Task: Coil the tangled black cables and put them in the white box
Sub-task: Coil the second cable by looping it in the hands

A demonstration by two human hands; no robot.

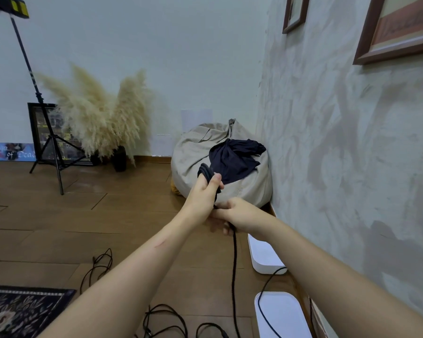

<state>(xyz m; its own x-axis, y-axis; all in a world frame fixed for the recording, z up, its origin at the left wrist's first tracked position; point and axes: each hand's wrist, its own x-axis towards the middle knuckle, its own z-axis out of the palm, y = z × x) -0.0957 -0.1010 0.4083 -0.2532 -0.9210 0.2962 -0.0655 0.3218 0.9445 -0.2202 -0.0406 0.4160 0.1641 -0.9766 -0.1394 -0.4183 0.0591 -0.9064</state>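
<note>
Loops of thick black cable [205, 172] stick out above my left hand [204, 193], whose fingers and thumb are curled round the bundle, mid-frame. My right hand [242, 213] sits just below and to the right, touching the left wrist. Its fingers are closed round the same cable, whose free length drops straight down to the bottom edge.

On the right, a grey textured plaster wall [352, 142] runs close beside my right arm. At its foot lies a white rounded plastic box [264, 257], and nearer the lower edge a second white rounded tray-like piece [286, 315]; I cannot tell which is the lid. A thin black cord [260, 306] crosses the nearer piece's rim. Left of my arms the brown wooden plank floor [59, 215] is wide open back to a black tripod stand [47, 142].

More tangled black cables [166, 320] sprawl at bottom centre, with a thinner tangle [98, 267] just left of my left forearm. A dark floral rug [22, 311] cuts the lower left corner. Behind my hands a beige fabric beanbag [249, 189] fills the corner, carrying a navy cloth [235, 159]. Cream pampas grass [100, 113] stands against the pale back wall, and brown-framed pictures [396, 28] hang upper right.
</note>
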